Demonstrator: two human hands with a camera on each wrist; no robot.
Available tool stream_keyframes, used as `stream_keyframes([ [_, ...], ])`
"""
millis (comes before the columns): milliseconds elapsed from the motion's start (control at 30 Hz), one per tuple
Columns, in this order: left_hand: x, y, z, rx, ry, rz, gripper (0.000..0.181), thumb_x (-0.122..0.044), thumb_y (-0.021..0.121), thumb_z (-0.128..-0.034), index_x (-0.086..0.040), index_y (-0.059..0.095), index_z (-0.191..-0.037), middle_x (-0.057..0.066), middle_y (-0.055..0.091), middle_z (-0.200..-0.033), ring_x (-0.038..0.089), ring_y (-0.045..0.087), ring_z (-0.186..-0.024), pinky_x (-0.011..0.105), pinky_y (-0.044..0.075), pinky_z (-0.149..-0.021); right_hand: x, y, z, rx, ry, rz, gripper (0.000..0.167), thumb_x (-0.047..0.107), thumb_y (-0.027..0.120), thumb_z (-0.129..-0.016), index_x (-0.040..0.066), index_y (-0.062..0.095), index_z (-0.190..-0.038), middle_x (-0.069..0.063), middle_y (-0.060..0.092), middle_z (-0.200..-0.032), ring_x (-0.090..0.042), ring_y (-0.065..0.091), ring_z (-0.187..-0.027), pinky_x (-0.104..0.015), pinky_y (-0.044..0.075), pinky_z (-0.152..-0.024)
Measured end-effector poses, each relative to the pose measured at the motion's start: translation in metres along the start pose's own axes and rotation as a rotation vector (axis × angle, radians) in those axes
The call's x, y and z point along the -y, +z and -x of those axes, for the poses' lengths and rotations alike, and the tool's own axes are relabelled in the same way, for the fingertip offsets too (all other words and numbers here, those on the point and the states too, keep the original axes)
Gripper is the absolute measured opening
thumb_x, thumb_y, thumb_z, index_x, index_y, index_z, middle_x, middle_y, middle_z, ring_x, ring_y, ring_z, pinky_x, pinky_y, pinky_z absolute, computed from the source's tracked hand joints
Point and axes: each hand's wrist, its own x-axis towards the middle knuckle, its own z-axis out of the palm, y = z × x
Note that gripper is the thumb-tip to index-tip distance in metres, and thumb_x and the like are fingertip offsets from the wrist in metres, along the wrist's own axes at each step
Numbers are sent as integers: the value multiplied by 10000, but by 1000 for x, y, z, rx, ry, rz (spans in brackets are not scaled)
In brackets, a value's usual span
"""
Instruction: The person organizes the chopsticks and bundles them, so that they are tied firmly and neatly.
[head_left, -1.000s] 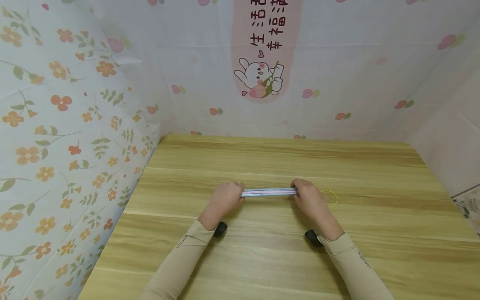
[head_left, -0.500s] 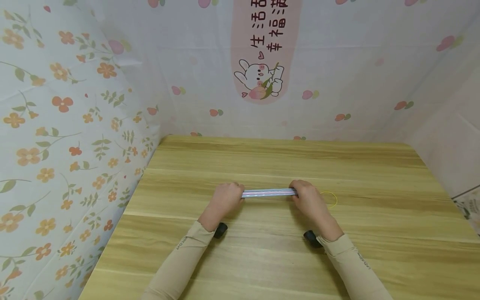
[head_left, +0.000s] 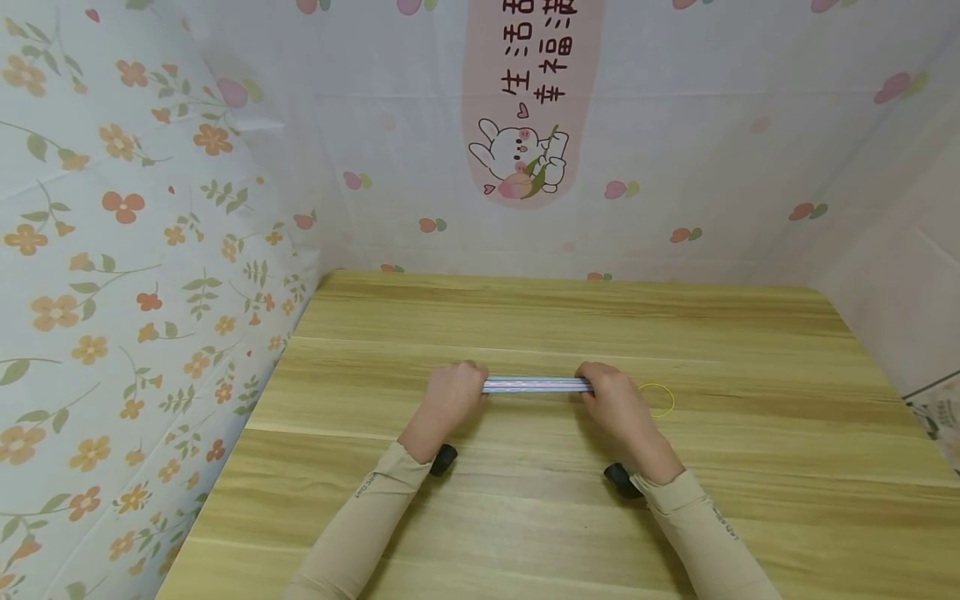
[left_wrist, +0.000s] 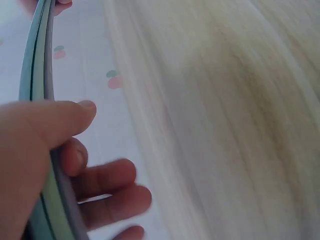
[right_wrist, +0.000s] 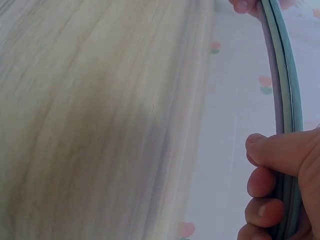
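Observation:
A stack of thin booklets (head_left: 536, 384), seen mostly edge-on as pale blue, white and pinkish stripes, spans the gap between both hands. In the left wrist view its layers look teal, pale green and grey-purple, with a slight bend. My left hand (head_left: 453, 392) grips one end, thumb on one side and curled fingers on the other. The opposite end is held by my right hand (head_left: 618, 404), its thumb and curled fingers (right_wrist: 264, 212) around the layers. Just right of that hand, a thin yellow rubber band (head_left: 673, 402) lies on the table.
The wood-grain table (head_left: 525, 533) extends around both hands. A patterned cloth (head_left: 375, 167) hangs behind its far edge, and a floral cloth (head_left: 120, 333) hangs along the left side. A black wrist-camera piece (head_left: 444, 459) sits under the left wrist, another (head_left: 622, 481) under the right.
The right hand has shifted very slightly left, and the stack's visible edge has tilted a little between frames. Both hands keep their grip. The rubber band stays in place.

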Motion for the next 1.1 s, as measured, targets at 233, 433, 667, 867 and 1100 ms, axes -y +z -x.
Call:
stream_keyframes([
  [233,0,2,2,-89,-38,-52,223,-280,764,-788,-144,590,-759,-21,651,-699,134,589,-541,318,464,-415,4,0,-2,-3,16,-12,152,-59,713,-757,27,645,-863,-108,665,-819,-232,621,-732,-389,508,-642],
  [433,2,4,3,-191,27,-100,294,-327,754,-802,-135,559,-693,-40,566,-577,57,431,-451,266,406,-369,3,-2,-1,23,56,-17,140,-64,695,-762,27,644,-855,-104,658,-815,-225,598,-729,-385,495,-648],
  [667,4,7,1,-225,62,-113,293,-314,766,-772,-150,561,-643,-59,532,-538,54,408,-438,264,403,-384,1,-5,-2,-34,41,-49,128,-80,693,-745,-4,648,-838,-108,629,-779,-225,579,-696,-378,485,-630],
  [867,5,4,-2,-234,100,-139,198,-294,755,-772,-160,648,-674,-49,635,-618,126,576,-610,283,458,-600,-1,-5,-3,-111,78,-60,142,-60,737,-697,1,659,-800,-103,615,-751,-250,568,-706,-400,468,-650],
  [1100,5,-1,0,-194,84,-42,195,-205,738,-787,-152,596,-664,-47,546,-565,82,462,-465,285,413,-391,-1,-4,-4,-125,160,-143,149,-72,727,-698,7,661,-806,-96,600,-790,-218,554,-716,-374,451,-649],
])
